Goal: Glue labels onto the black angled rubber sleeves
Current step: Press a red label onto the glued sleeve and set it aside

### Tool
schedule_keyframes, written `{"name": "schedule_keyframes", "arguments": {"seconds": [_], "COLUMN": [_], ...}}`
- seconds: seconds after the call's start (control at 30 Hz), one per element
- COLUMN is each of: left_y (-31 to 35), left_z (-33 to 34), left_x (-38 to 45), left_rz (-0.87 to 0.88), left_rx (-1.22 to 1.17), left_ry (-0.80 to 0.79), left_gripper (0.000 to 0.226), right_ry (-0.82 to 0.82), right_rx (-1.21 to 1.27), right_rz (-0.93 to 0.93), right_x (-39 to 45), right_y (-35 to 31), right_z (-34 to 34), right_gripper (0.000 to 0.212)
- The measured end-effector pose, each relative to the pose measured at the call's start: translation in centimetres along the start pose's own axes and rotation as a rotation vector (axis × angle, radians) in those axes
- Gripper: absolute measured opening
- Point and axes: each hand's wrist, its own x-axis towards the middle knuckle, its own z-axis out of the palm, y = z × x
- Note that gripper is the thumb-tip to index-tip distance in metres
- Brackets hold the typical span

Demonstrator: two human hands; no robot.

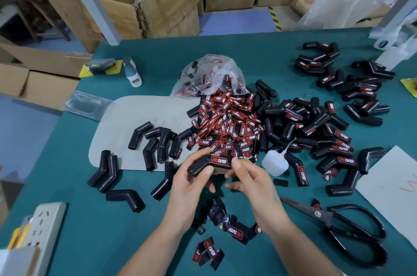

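Above the green worktop (74,219), close to my body, I hold one black angled rubber sleeve (208,164) between both hands. My left hand (191,187) wraps its lower end, thumb pressed on top and fingers curled beneath. My right hand (250,182) pinches the other end with thumb and fingertips, right beside the red and black label (219,161) that sits on the sleeve's upper face. Just beyond my hands lies a heap of loose labels (228,124), spilling from a clear plastic bag (211,75). Bare sleeves (155,142) lie to the left, partly on a grey sheet (135,117); labelled sleeves (320,131) are piled to the right. A small white glue bottle (275,161) stands near my right hand, and black scissors (345,228) rest further right. A few labels (211,251) lie between my forearms.
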Motion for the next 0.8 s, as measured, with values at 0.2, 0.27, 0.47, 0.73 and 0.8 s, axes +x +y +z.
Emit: {"name": "schedule_keyframes", "arguments": {"seconds": [0.2, 0.27, 0.47, 0.73, 0.8], "left_y": [0.1, 0.1, 0.1, 0.2, 0.2], "left_z": [0.1, 0.2, 0.4, 0.5, 0.5], "left_x": [-0.1, -0.2, -0.3, -0.5, -0.5], "left_rz": [-0.004, -0.002, 0.003, 0.022, 0.024], "left_rx": [0.046, 0.065, 0.067, 0.09, 0.089], "left_ry": [-0.073, -0.076, -0.023, 0.011, 0.013], "left_gripper": [0.035, 0.034, 0.036, 0.035, 0.032], "right_ry": [0.008, 0.026, 0.037, 0.035, 0.024], "right_rx": [-0.09, -0.092, -0.083, -0.136, -0.125], "right_rz": [-0.056, -0.074, -0.132, -0.168, -0.176], "right_x": [0.1, 0.2, 0.2, 0.3, 0.3], "right_y": [0.0, 0.2, 0.6, 1.1, 1.0], "right_z": [-0.1, 0.0, 0.2, 0.0, 0.1], "right_gripper": [0.015, 0.015, 0.009, 0.009, 0.007]}}
